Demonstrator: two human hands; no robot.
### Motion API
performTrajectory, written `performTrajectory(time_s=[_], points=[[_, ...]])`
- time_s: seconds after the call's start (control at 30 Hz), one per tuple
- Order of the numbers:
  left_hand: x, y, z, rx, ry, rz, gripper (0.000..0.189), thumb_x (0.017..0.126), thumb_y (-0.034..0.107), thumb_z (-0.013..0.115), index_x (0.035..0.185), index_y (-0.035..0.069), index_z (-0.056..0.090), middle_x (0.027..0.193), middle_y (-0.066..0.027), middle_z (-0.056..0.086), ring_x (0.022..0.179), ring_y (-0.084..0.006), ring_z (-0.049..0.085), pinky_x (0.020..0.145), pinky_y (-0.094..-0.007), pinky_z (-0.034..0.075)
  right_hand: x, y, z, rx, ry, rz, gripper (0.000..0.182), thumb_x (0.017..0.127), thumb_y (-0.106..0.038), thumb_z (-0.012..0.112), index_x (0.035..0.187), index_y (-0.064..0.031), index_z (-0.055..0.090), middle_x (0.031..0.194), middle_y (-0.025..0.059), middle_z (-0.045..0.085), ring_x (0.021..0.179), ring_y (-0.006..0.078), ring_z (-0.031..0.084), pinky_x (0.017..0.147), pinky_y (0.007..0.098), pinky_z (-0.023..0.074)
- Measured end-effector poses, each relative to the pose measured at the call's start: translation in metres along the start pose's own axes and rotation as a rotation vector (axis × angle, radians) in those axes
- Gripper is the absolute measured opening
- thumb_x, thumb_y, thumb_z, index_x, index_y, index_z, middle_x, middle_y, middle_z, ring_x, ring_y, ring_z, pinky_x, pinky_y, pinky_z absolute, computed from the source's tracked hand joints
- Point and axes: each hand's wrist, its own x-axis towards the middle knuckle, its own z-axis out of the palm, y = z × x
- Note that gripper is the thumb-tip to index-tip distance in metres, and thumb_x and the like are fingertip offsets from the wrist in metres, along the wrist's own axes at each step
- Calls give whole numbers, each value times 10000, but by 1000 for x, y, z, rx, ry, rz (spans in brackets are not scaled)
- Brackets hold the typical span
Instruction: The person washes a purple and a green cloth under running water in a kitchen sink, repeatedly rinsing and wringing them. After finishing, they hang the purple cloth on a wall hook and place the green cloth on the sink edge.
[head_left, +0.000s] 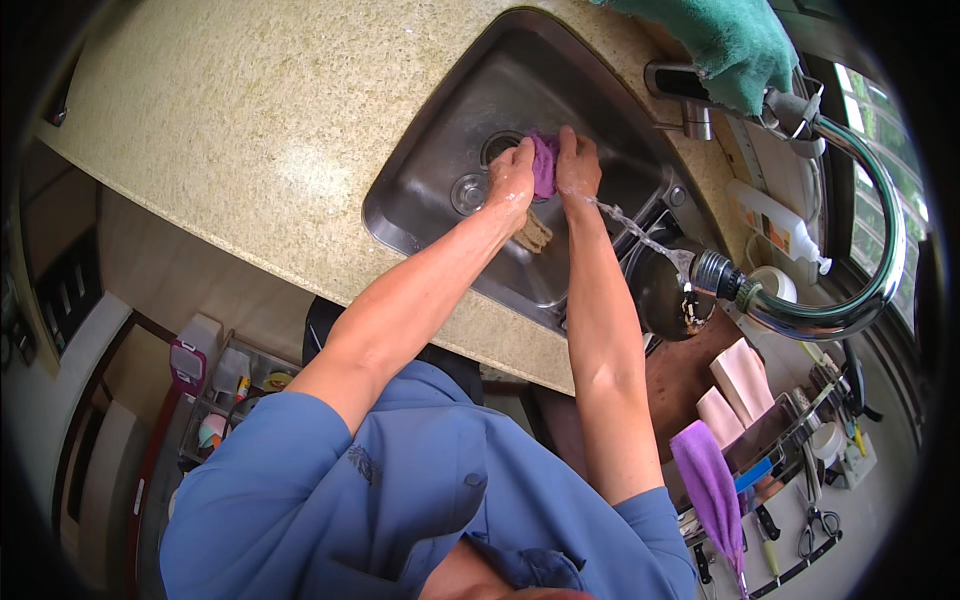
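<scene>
Over the stainless steel sink (442, 127), a wet purple cloth (544, 166) is bunched between my two hands. My left hand (513, 178) grips it from the left, thumb and fingers against the fabric. On the other side, my right hand (579, 163) holds the cloth's right edge. A stream of water (626, 221) from the tap nozzle (712, 276) reaches my right wrist. Below my left wrist, a brown piece of sponge or cloth (534, 232) lies in the basin. A round clear object (470, 193) sits beside the drain (499, 146), which my left hand partly covers.
The chrome gooseneck tap (892, 247) arches at right, with a green cloth (739, 56) draped near its base. A dark round pan or bowl (660, 289) stands right of the basin. A white bottle (776, 221) lies by the window. Knives and scissors (817, 525) hang at lower right.
</scene>
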Motion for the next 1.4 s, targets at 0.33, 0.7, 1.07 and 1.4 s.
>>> performTrajectory(time_s=[0.33,0.7,1.07,1.4], points=[[-7,7,-24,230,-28,-276,454,958,426,504,1100,14,631,1005,-90,639,911,-233,583,768,-368,511,-43,29,-8,223,-70,-219,328,790,-48,595,1108,29,626,1108,194,632,1015,309,619,921,372,471],[75,-23,-13,-159,-387,-438,303,911,311,638,1075,66,569,915,-124,687,647,-175,637,583,-309,539,-135,-30,-21,238,12,-547,161,804,-54,639,953,6,632,909,135,611,859,281,617,791,366,496],[78,-6,-25,-348,-474,-346,207,944,323,582,949,121,629,801,-40,601,668,-160,573,595,-323,496,-55,-45,3,3,21,-419,340,887,-327,549,837,-23,691,873,265,635,879,433,620,774,479,484],[36,11,-15,570,-88,259,661,967,530,343,824,-62,602,817,-261,606,816,-388,587,814,-440,416,-23,-11,-19,-99,-109,-484,278,874,-179,498,1042,-29,660,1005,215,679,982,411,626,886,455,474]])
